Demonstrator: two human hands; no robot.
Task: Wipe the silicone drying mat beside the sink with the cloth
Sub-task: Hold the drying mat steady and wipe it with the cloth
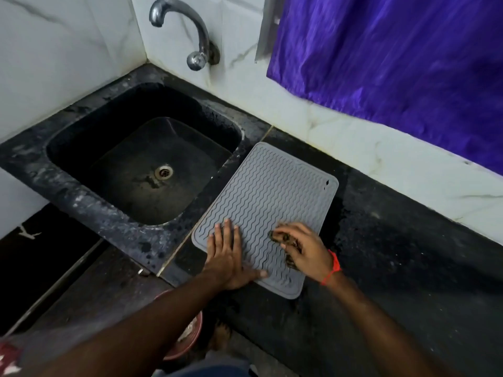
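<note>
A grey silicone drying mat (268, 194) with wavy ridges lies on the black counter just right of the sink. My left hand (228, 254) rests flat on the mat's near left corner, fingers spread, holding nothing. My right hand (304, 247) presses a small dark, patterned cloth (291, 242) onto the mat's near right part. Most of the cloth is hidden under the fingers; only dark bits show between them.
A black sink (81, 131) with a metal drain sits left of the mat, under a chrome tap (190, 31) on the white marble wall. A purple curtain (394, 50) hangs at the upper right. Dark counter (394, 254) stretches right of the mat. A reddish bucket (187, 338) stands below the counter edge.
</note>
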